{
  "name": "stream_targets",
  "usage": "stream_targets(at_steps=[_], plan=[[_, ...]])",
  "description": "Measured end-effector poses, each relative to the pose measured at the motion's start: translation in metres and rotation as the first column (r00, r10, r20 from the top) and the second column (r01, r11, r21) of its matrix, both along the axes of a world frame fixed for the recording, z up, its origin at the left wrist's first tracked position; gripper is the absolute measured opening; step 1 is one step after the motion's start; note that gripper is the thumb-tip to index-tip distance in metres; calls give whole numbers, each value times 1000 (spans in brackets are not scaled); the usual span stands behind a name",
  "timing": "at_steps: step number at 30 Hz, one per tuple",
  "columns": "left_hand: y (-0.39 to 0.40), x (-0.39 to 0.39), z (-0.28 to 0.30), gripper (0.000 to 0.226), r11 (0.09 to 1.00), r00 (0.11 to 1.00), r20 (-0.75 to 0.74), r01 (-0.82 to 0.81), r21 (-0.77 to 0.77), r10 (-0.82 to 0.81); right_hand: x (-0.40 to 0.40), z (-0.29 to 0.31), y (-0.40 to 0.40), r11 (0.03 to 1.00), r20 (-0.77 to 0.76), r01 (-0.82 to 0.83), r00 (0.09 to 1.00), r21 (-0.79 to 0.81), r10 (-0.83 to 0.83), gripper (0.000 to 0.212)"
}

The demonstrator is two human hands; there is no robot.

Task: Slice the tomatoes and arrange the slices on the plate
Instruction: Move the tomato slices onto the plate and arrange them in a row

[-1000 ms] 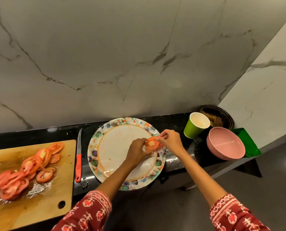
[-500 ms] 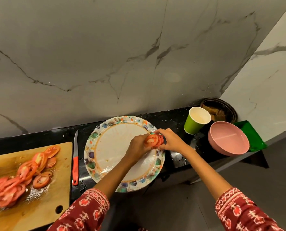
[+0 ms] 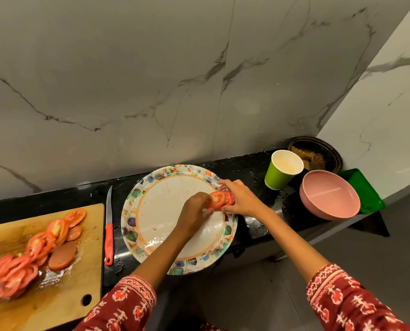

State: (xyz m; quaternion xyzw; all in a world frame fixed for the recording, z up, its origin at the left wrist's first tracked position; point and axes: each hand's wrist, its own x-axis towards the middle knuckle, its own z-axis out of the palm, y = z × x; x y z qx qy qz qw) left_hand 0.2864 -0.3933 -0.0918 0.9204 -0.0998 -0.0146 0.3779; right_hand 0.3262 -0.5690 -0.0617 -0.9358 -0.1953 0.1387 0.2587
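A round plate [image 3: 165,211] with a flowered rim lies on the black counter, its white middle bare and wet. Over its right rim my right hand [image 3: 241,199] holds a small stack of tomato slices [image 3: 222,199]. My left hand [image 3: 195,212] pinches the nearest slice of that stack from the left. Many more tomato slices [image 3: 39,249] lie heaped on the wooden cutting board [image 3: 79,278] at the far left. A knife with a red handle [image 3: 109,242] lies between board and plate.
A green paper cup [image 3: 281,172] stands right of the plate. A pink bowl [image 3: 329,195] sits on a green tray [image 3: 364,191] further right, with a dark dish [image 3: 318,154] in the corner. A marble wall rises behind the narrow counter.
Both hands stayed over the plate's right rim, working the tomato slices. The stack now stands more on edge between my hands. The camera tilted slightly.
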Motion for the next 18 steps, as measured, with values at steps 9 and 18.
stream_targets(at_steps=[9, 18], plan=[[-1, -3, -3, 26, 1000, 1000, 26, -14, 10, 14, -1, -6, 0, 1000, 86, 20, 996, 9, -21, 81], [-4, -5, 3, 46, 999, 999, -9, -38, 21, 38, 0, -4, 1, 1000, 91, 3, 996, 18, -5, 85]])
